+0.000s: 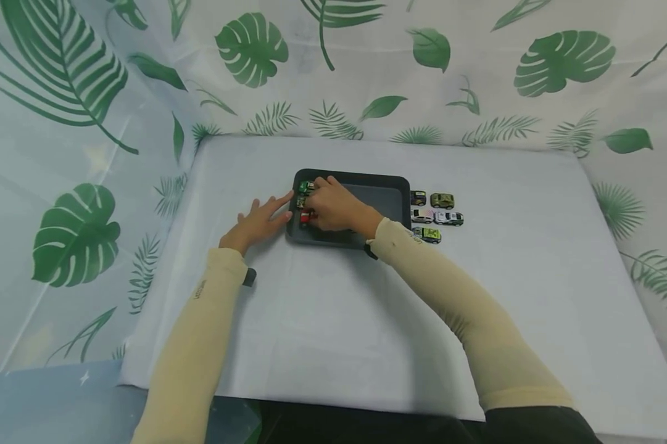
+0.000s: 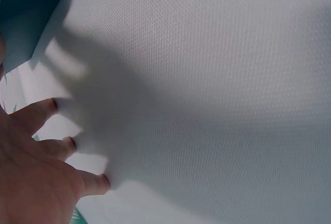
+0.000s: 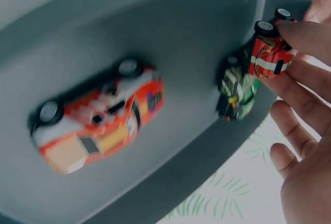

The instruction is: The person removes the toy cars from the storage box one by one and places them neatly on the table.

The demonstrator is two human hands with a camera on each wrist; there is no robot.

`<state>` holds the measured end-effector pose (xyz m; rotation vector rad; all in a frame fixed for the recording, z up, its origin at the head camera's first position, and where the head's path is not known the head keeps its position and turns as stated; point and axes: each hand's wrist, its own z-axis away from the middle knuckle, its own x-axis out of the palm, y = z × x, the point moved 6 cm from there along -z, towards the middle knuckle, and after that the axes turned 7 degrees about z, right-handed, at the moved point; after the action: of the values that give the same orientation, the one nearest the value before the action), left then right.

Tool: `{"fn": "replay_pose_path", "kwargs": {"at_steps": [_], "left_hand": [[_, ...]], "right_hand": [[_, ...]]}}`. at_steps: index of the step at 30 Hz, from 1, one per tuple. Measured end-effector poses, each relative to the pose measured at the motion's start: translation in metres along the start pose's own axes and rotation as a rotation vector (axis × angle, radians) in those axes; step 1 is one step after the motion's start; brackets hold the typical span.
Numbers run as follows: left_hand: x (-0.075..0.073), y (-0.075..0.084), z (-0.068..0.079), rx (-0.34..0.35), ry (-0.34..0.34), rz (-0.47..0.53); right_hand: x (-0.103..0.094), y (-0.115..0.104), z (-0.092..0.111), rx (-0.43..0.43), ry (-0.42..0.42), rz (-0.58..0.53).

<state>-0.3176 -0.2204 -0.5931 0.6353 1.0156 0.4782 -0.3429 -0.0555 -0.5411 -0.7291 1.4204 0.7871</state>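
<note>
A dark grey tray (image 1: 385, 200) lies on the cloth-covered table. My right hand (image 1: 335, 206) reaches into its left end. Between thumb and fingers it pinches a red toy car (image 3: 269, 56), tipped up and close beside a green toy car (image 3: 239, 90) at the tray wall. Another green toy car (image 1: 306, 187) sits in the far left corner. An orange toy car (image 3: 103, 120) lies in the tray, hidden by my hand in the head view. My left hand (image 1: 258, 223) has its fingers spread, with index finger and thumb at the tray's left rim and other fingertips on the cloth.
Just right of the tray stand several toy cars, among them a camouflage one (image 1: 442, 200), a white one (image 1: 449, 218) and a lime green one (image 1: 430, 235). Behind the table (image 1: 511, 296) hangs a leaf-patterned curtain (image 1: 477, 55).
</note>
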Motion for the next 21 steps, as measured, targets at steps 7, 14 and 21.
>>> {"fn": "replay_pose_path", "kwargs": {"at_steps": [7, 14, 21], "left_hand": [[0.000, 0.001, 0.001, -0.005, -0.015, -0.002], [0.000, 0.001, 0.001, 0.005, -0.017, -0.003], [0.001, 0.000, 0.000, 0.013, -0.027, 0.002]], "right_hand": [[-0.020, 0.016, 0.023, -0.021, 0.073, -0.040], [-0.033, 0.039, 0.049, 0.004, 0.095, -0.082], [-0.043, 0.061, 0.074, 0.062, 0.089, -0.068]]}}
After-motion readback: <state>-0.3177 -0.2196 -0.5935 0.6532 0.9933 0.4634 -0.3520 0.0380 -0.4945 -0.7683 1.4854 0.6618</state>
